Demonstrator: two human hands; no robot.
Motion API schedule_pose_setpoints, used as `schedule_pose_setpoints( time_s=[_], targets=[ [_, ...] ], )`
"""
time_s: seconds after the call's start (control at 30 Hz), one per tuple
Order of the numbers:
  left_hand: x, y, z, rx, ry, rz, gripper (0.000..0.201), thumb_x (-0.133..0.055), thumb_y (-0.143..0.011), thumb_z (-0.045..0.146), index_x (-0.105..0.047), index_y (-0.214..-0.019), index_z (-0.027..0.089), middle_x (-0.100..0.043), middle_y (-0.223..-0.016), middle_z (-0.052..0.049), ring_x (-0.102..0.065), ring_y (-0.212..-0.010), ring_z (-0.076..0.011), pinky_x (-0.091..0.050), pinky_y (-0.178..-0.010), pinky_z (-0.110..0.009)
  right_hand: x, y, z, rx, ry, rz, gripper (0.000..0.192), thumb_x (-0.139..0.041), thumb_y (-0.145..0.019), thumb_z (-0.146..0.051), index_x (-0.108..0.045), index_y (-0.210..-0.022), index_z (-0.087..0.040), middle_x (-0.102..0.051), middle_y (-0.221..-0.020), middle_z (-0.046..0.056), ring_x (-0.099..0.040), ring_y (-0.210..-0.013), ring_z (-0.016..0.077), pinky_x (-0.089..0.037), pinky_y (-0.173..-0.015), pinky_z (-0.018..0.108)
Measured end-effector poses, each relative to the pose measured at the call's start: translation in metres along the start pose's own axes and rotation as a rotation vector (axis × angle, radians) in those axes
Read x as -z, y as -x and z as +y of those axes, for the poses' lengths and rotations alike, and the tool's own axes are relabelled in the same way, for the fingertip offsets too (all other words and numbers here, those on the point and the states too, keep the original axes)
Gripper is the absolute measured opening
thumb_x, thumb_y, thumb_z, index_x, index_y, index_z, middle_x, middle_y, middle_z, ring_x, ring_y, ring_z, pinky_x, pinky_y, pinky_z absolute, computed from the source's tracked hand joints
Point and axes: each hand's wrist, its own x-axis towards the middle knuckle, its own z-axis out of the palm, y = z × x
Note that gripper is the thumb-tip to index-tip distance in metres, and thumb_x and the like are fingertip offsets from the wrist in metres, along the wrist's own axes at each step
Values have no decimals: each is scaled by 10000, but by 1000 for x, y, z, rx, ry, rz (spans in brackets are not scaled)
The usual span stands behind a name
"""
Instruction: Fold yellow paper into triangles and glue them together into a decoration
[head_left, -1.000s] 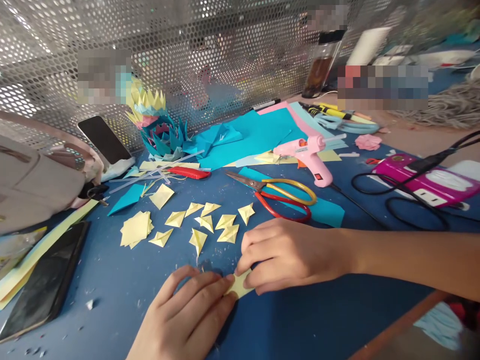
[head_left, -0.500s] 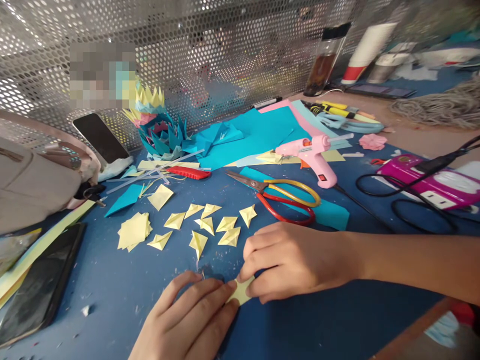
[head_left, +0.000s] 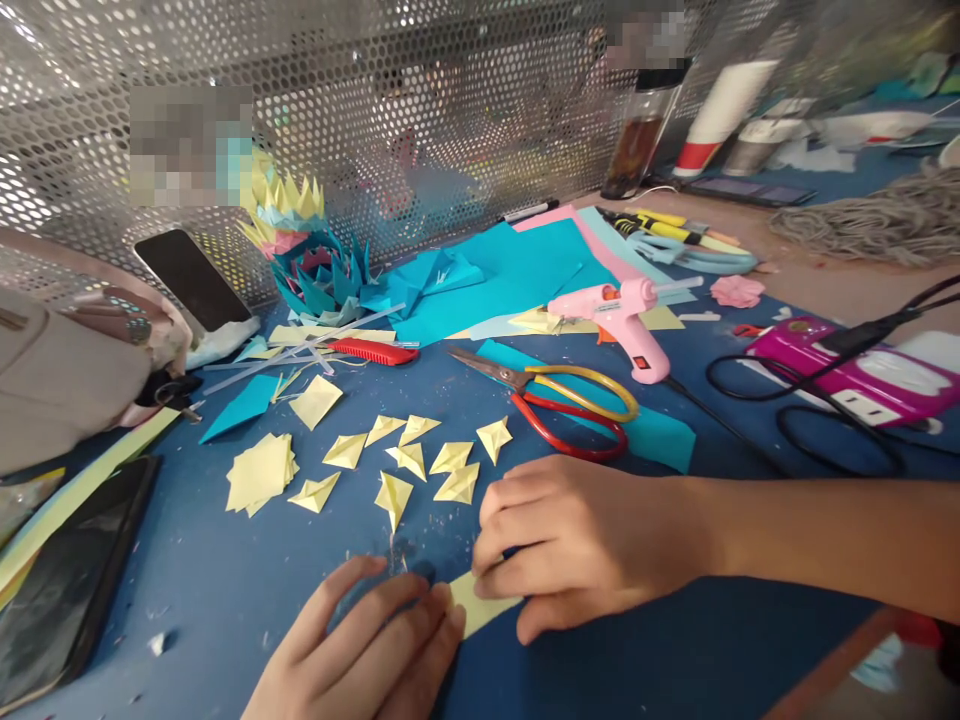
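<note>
Item: yellow paper (head_left: 480, 603), flat on the mat (head_left: 225, 580). I pin it with my left hand (head_left: 360, 655) and right hand (head_left: 585, 540), fingers pressed on it. Far right: bottle (head_left: 637, 130), dark liquid inside.

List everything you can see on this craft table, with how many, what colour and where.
yellow paper piece: 1, pale yellow, pinned to the table between both hands
folded paper points: about nine, yellow, scattered just beyond the hands
stack of paper squares: 1 stack, yellow, left of the points
scissors: 1, red and yellow handles, centre
glue gun: 1, pink, right of centre
box cutter: 1, red, behind the points
paper sheets: several, teal and pink, at the back
paper flower: 1, teal, yellow and pink, by the mesh screen
power strip: 1, magenta, far right
phones: 2, black, left side
table: 1, blue
left hand: 1, bottom centre
right hand: 1, right of it
</note>
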Motion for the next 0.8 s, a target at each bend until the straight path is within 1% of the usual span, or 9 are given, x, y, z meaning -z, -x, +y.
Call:
schedule_pose_setpoints(
  time_s=[0.13,0.27,0.37,0.43,0.53,0.6,0.63,0.7,0.8],
  targets=[
    [3,-1,-1,-58,-52,-17,382,-371,-1079,132,-740,-1132,219,-768,-1065,37,-654,-1054,-134,-198,-1240,-364,0,-1,-13,-96,217,1,327,-447,-1063,-344,-706,-1117,-150,-675,-974,55,-542,-849,187,-405,-769,355],
    [9,-3,-6,-142,-91,-63,361,-389,-1071,136,-727,-1162,225,-762,-1108,25,-654,-1078,-146,-178,-1249,-386,17,-2,-20,-110,297,-93,212,-521,-1000,-238,-711,-992,-146,-612,-785,22,-485,-765,188,-325,-697,366],
    [11,-3,-8,-215,-115,-98,353,-394,-1060,126,-722,-1162,209,-761,-1109,-2,-663,-1060,-177,-215,-1231,-412,26,-3,-19,-98,284,-135,207,-542,-970,-194,-679,-821,-153,-599,-743,12,-454,-723,176,-291,-669,363],
    [9,-3,-6,-220,-126,-55,351,-393,-1050,114,-725,-1136,189,-761,-1079,-24,-663,-1036,-196,-245,-1209,-429,25,-1,-17,-74,290,-117,235,-537,-971,-188,-662,-775,-156,-595,-738,14,-441,-703,172,-287,-655,357],
    [7,-6,0,-126,-77,61,334,-393,-1032,96,-705,-1135,154,-745,-1031,-45,-648,-1018,-207,-301,-1152,-418,17,1,-13,-22,325,-34,302,-488,-1015,-240,-675,-794,-154,-584,-739,23,-433,-690,175,-297,-638,344],
    [7,-11,4,-71,13,-109,299,-436,-1009,102,-646,-1218,140,-718,-1057,-42,-637,-1015,-201,-356,-1088,-374,11,2,-10,-27,333,10,372,-461,-1045,-346,-670,-799,-161,-583,-747,25,-437,-688,177,-298,-626,335],
    [8,-15,5,-6,56,-92,228,-485,-1006,166,-635,-1173,128,-704,-1027,-51,-631,-957,-209,-394,-1039,-382,7,2,-9,-40,333,23,400,-457,-1047,-412,-667,-815,-162,-585,-753,25,-441,-688,176,-294,-617,330],
    [9,-23,7,117,155,-105,189,-530,-1002,277,-582,-1125,144,-665,-989,-59,-599,-874,-224,-457,-902,-406,2,1,-9,-73,317,34,447,-459,-1032,-518,-657,-858,-157,-595,-769,27,-456,-690,174,-291,-606,319],
    [7,-33,8,264,269,-203,155,-563,-994,314,-523,-1068,183,-622,-964,-43,-568,-854,-219,-466,-801,-391,-5,-2,-10,-131,213,39,398,-481,-1035,-480,-642,-887,-147,-617,-789,34,-499,-712,167,-325,-618,293]
  ],
)
